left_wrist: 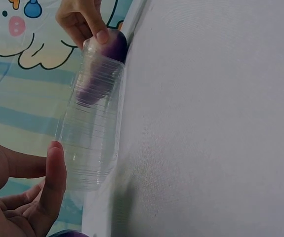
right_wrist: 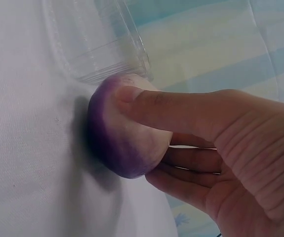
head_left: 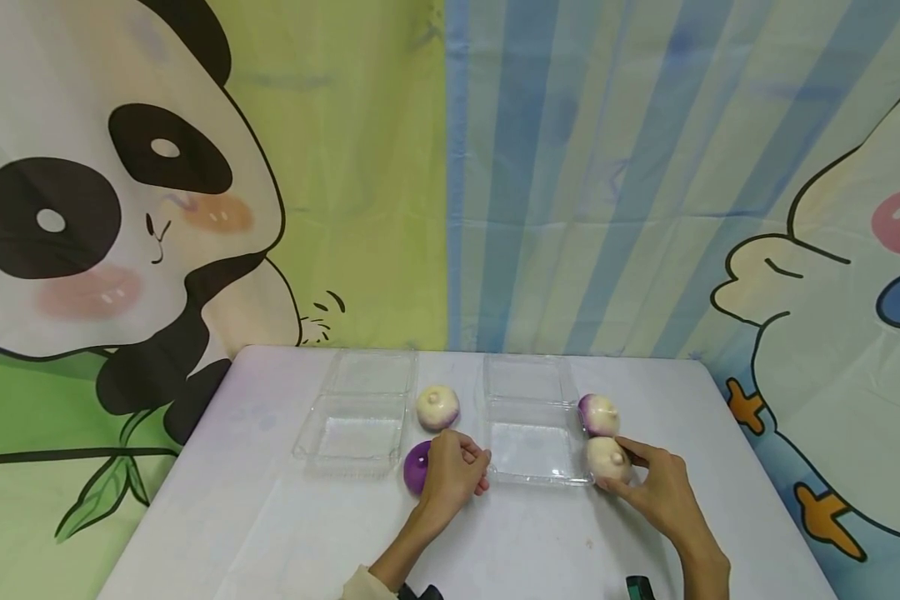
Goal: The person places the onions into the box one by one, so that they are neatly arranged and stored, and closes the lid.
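Note:
My right hand (head_left: 663, 492) grips a purple-and-white turnip (head_left: 607, 461) beside the right edge of the right clear plastic container (head_left: 536, 481). In the right wrist view, the thumb lies across the turnip (right_wrist: 124, 143), with its purple side toward the table. A second turnip (head_left: 598, 414) sits just behind it. My left hand (head_left: 453, 475) hovers at the container's left edge, fingers loosely bent, a fingertip right at the wall in the left wrist view. That hand partly hides a turnip with its purple side up (head_left: 416, 468). Behind it rests another, pale side up (head_left: 437, 407).
Another clear container (head_left: 352, 467) stands on the left of the white table (head_left: 270, 533), its lid (head_left: 371, 371) folded back. The right container's lid (head_left: 528, 379) lies back too. A dark green object (head_left: 639, 587) shows at the front edge. A printed curtain (head_left: 570, 167) hangs behind.

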`<state>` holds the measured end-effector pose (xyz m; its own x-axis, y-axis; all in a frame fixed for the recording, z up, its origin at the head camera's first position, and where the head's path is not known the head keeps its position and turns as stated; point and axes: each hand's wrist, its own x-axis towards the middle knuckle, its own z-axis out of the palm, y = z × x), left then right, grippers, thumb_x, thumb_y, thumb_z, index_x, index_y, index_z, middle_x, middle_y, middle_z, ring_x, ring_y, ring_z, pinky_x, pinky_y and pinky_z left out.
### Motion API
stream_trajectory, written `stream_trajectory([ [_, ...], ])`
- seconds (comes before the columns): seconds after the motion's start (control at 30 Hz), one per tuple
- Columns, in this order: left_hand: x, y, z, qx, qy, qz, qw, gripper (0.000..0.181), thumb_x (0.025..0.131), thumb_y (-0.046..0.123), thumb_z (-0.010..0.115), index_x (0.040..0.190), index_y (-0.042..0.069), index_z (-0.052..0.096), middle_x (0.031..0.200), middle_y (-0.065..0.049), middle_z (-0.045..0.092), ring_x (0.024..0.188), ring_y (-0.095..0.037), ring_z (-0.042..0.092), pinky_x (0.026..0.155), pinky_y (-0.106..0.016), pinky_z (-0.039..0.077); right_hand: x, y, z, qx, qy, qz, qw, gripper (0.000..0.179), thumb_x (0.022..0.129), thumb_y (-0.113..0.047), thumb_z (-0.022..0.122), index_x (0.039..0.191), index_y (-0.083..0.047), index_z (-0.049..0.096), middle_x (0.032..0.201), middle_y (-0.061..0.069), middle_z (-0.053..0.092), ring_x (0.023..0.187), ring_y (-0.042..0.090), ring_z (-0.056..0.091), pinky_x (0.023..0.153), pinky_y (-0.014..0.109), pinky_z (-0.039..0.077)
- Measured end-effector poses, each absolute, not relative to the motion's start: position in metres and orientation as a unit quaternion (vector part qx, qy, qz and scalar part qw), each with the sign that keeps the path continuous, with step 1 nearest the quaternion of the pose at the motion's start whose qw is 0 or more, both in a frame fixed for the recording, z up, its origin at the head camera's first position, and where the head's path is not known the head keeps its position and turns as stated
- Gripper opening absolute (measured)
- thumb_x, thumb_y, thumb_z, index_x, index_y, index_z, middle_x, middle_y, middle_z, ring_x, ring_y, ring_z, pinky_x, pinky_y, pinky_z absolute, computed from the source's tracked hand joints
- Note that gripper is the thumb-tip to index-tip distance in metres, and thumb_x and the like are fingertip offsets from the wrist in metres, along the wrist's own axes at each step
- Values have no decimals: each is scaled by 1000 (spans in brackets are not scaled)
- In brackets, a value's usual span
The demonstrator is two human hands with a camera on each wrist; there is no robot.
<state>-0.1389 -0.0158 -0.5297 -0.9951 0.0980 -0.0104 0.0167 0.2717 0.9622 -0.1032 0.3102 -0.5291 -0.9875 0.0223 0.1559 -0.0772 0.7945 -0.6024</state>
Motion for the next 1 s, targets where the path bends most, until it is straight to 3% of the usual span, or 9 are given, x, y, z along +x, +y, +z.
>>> stream_trajectory([
  [1.0,-138,-16,-533,38,798,601,28,22,96,-1,76,75,1,69,54,-8,69,41,-13,65,41,-27,55,-100,310,-524,-14,-948,316,46,86,78,-41,100,140,9,67,128,27,77,117,49,74,104,75,53],
])
